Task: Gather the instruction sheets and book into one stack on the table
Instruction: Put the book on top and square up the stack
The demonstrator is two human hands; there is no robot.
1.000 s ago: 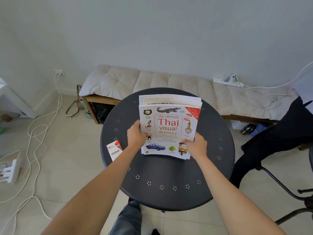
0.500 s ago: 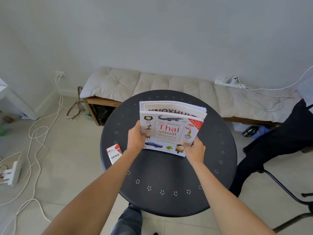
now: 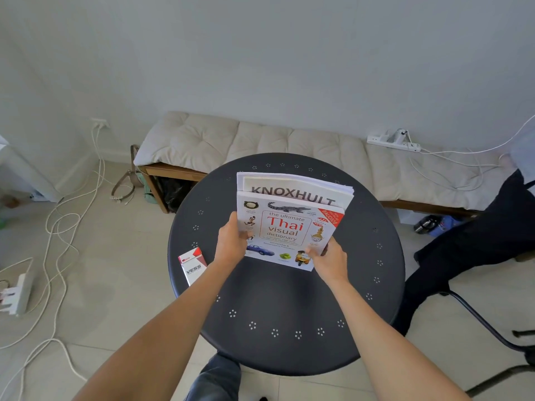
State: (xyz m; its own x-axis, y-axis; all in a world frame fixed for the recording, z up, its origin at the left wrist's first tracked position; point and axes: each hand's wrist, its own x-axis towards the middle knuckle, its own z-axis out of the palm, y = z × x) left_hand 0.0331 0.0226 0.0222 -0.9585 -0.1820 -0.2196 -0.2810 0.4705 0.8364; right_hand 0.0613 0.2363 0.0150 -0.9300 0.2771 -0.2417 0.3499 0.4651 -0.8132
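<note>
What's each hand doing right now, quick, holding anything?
Left hand: closed on the left edge of the Thai visual dictionary and the instruction sheets behind it.
Right hand: closed on the same stack's lower right corner.

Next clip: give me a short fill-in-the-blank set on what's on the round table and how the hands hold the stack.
1. The book on top of the stack is a ______ visual dictionary.
2. The instruction sheets showing behind the book bear the printed word ______.
3. The left hand and the right hand grip the stack at its ______ corners.
4. The small box beside the left forearm, near the edge of the table, reads ______.

Missing words: Thai; KNOXHULT; near; VESS
</note>
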